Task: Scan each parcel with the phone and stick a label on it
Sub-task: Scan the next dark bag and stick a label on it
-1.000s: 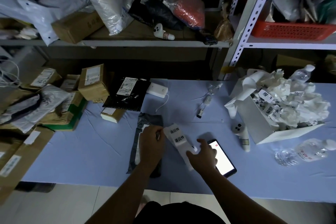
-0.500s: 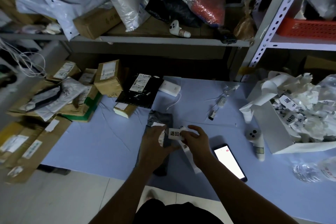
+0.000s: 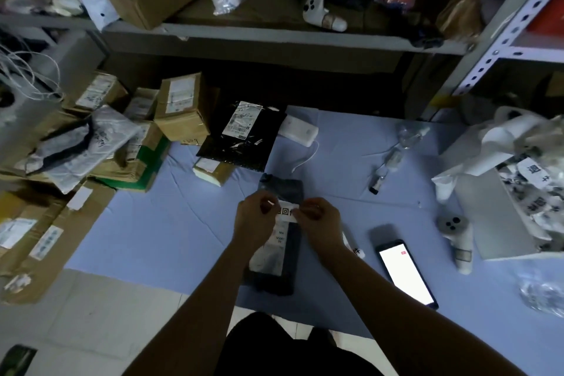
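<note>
Left hand (image 3: pixel 254 220) and right hand (image 3: pixel 319 218) each pinch an end of the label (image 3: pixel 286 211), fingers clamped, above grey parcel (image 3: pixel 282 241). Phone (image 3: pixel 406 276) on tabletop (image 3: pixel 189 217), screen lit.

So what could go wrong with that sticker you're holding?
The label, pinched between the left hand and the right hand, might curl and stick to the fingers. It hangs over the printed slip on the grey parcel, so it could land crooked or cover that print. The lit phone lies beside the right forearm, so an elbow might knock it.
</note>
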